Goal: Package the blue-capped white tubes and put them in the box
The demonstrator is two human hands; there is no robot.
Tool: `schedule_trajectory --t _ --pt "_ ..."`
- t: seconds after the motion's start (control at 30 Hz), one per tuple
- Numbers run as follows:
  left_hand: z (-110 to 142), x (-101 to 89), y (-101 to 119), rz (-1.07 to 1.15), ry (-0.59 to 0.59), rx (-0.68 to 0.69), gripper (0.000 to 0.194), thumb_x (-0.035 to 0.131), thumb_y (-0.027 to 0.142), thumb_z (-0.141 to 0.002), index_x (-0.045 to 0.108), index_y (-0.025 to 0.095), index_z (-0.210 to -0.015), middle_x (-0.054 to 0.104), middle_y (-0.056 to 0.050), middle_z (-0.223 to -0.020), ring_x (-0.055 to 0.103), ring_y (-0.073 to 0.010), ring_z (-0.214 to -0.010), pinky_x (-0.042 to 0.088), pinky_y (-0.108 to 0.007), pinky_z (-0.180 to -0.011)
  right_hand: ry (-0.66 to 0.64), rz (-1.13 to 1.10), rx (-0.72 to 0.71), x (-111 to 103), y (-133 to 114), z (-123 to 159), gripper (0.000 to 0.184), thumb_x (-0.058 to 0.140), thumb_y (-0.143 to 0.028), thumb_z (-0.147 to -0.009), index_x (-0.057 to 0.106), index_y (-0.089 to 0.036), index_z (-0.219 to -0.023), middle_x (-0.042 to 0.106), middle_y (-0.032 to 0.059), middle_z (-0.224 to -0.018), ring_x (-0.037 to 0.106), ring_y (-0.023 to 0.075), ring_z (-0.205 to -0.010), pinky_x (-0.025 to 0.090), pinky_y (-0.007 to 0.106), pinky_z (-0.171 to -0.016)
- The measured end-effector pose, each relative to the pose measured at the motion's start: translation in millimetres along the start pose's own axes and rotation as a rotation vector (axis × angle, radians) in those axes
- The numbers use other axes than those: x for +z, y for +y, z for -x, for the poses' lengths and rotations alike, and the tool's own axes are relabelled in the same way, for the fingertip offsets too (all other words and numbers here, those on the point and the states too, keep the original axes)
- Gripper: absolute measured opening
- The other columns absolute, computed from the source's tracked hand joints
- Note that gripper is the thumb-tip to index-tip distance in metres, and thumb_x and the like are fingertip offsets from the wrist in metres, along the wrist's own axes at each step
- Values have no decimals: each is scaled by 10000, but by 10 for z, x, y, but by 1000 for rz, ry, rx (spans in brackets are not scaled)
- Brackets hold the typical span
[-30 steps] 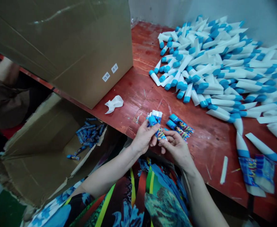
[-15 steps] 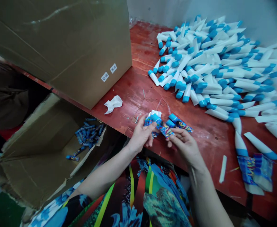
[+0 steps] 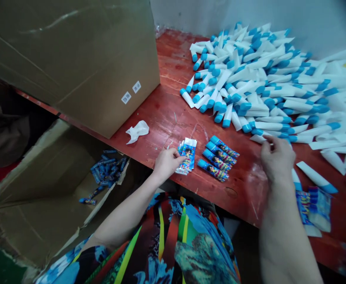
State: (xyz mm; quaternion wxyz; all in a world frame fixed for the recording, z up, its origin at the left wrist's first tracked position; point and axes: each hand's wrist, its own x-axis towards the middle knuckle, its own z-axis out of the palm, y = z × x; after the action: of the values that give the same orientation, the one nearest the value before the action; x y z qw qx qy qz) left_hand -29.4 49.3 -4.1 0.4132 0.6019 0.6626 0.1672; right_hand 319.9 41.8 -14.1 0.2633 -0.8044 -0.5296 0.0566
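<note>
My left hand (image 3: 167, 162) rests at the stack of flat printed wrappers (image 3: 189, 154), its thumb and fingers closed on the edge of the top one. To the right of the stack lie several blue-capped tubes in printed wrappers (image 3: 217, 159), side by side in a slanted row. My right hand (image 3: 278, 157) is at the near edge of the big pile, fingers curled down on a white paper tube with a blue cap (image 3: 258, 138); the hand partly covers that tube.
A large pile of white blue-capped tubes (image 3: 250, 79) spreads over the red table (image 3: 173, 98). A tall cardboard box (image 3: 102, 71) stands at left. Below it, an open carton (image 3: 43, 185) holds several wrapped tubes (image 3: 108, 169). Crumpled white paper (image 3: 138, 131) and printed packets (image 3: 319, 207) lie on the table.
My right hand has let go of a wrapped tube, now in the row, and moved right to the pile. My left hand has gone from the tube to the wrapper stack.
</note>
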Motion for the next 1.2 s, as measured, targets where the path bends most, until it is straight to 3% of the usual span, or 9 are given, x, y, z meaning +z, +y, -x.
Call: schedule_trajectory --t 0.13,0.3,0.5,0.6,0.73,0.83,0.93,1.1,1.2 --pt "-26 -7 -67 32 -7 54 303 753 342 -849 605 192 -632 603 4 -613 548 -156 -636 327 -286 -610 -91 286 -30 18 -57 -183 406 536 -171 -968 698 -68 -1327 646 298 -1338 552 399 -1244 395 523 -1007" --pt "-58 -11 -153 138 -26 99 238 697 269 -869 620 179 -662 612 8 -616 551 -143 -623 349 -270 -605 -139 407 -46 97 -39 -118 485 525 -215 -971 629 -26 -1405 651 335 -1279 533 434 -1198 386 523 -899" --pt "-31 -4 -157 71 3 99 271 767 371 -830 641 175 -692 625 -2 -647 549 -154 -654 334 -276 -615 -123 319 -46 109 -53 27 303 574 -209 -906 735 -93 -1135 670 296 -1157 517 471 -1196 337 595 -945" --pt "-26 2 -155 56 -17 67 262 777 348 -819 636 171 -687 610 4 -628 545 -154 -646 322 -277 -612 2 174 17 45 -204 125 261 532 -277 -941 702 -140 -1085 652 263 -1096 520 485 -1204 307 638 -977" --pt "-35 -34 -172 114 -68 80 266 698 334 -882 641 165 -685 593 8 -620 533 -148 -637 324 -279 -613 77 -300 67 -61 -530 389 312 461 -501 -1019 607 -260 -1152 655 124 -892 629 378 -934 455 515 -812" --pt "-14 -92 -166 60 -116 129 329 619 329 -937 626 170 -649 531 21 -578 482 -138 -596 294 -290 -598 -170 -738 169 -51 -850 657 382 547 -624 -968 577 -292 -1154 654 33 -768 608 248 -644 478 380 -568" --pt "38 -151 -147 -14 -66 211 348 587 280 -949 611 172 -619 525 7 -620 486 -143 -635 315 -295 -630 -419 -975 250 64 -1163 893 438 645 -670 -887 577 -278 -1069 674 1 -786 580 168 -539 464 302 -451" --pt "142 -178 -91 117 168 276 329 569 261 -937 613 170 -624 513 -14 -715 505 -147 -714 365 -289 -687 -547 -1048 315 335 -1471 1094 497 839 -576 -743 551 -263 -1000 593 -75 -606 518 135 -436 463 276 -400" --pt "185 -141 -33 452 17 128 307 608 372 -927 666 170 -702 476 16 -596 443 -122 -577 327 -270 -577 -584 -1034 293 447 -1555 1104 473 839 -539 -743 561 -254 -997 618 -69 -619 529 135 -436 471 282 -414"
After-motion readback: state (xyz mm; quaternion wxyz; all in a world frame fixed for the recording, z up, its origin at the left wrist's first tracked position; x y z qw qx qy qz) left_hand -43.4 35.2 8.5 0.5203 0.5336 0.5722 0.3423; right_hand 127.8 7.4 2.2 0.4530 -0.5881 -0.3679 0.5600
